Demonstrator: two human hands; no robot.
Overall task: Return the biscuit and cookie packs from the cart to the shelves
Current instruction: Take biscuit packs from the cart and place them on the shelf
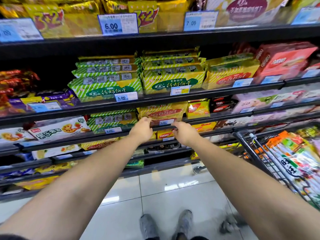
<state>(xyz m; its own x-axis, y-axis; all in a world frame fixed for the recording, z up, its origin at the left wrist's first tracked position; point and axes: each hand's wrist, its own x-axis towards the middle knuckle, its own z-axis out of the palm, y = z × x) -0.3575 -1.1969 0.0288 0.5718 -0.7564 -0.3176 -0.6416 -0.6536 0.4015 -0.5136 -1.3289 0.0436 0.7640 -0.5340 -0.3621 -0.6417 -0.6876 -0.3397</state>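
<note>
Placing step: left hand is pinching the yellow-red biscuit pack onto the shelf at 12 o'clock, right hand grip unreadable; next calls for letting go and reaching into the cart at 3 o'clock.

The stacked biscuit packs on the middle shelf were yellow with green diagonal stripes and dark green labels. The lower pack was yellow with a red label. Boxes near that shelf's right edge were red. The shelf was black, price tags pale blue and white, floor tiles white.
</note>
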